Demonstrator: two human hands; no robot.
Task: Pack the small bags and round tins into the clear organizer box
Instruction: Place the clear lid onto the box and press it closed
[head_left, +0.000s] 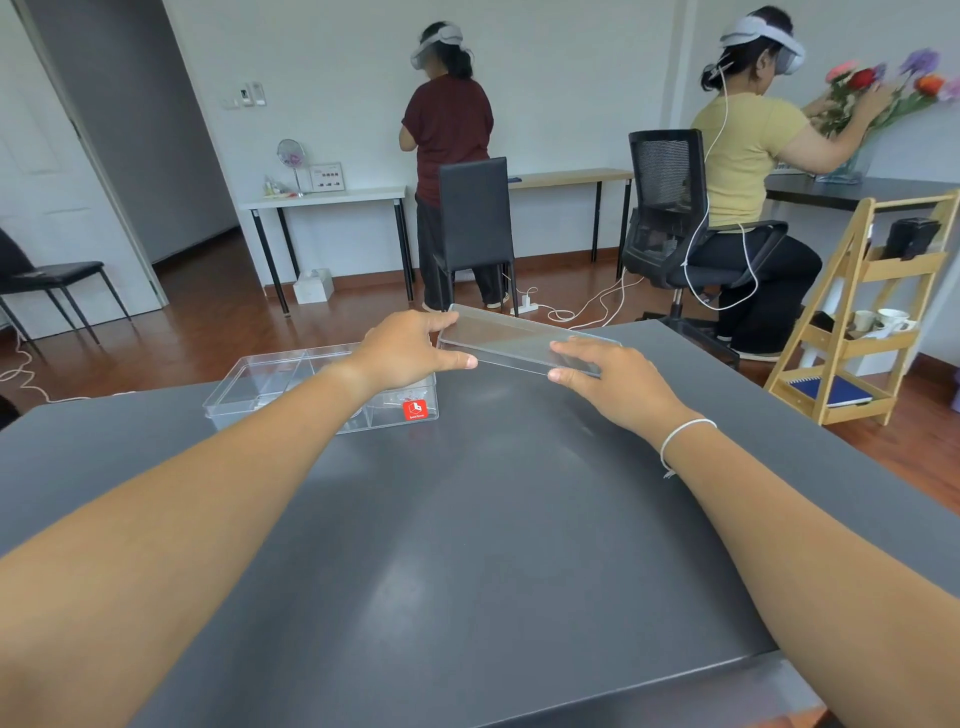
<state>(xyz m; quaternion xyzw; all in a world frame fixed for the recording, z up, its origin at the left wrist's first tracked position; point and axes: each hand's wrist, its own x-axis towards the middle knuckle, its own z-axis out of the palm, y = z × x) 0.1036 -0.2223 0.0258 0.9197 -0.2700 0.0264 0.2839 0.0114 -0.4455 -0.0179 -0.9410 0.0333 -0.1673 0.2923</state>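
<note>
on the grey table (467, 519), left hand (410, 348) and right hand (613, 379) each grip the clear lid (519, 338).

The clear organizer box (270, 387) sat open on the dark table, just under and to the left of the left hand (410, 348), whose wrist crossed over its right end. It was a shallow rectangular tray of transparent plastic, split by clear dividers into compartments, with a red square label (415, 410) on its near right corner, below that hand. What lay inside was too faint to tell. Its clear lid (511, 338), a flat transparent panel with a shallow rim, was held between both hands, tilted slightly, its left end pinched by the left hand and its near right edge gripped by the right hand (608, 376).
</note>
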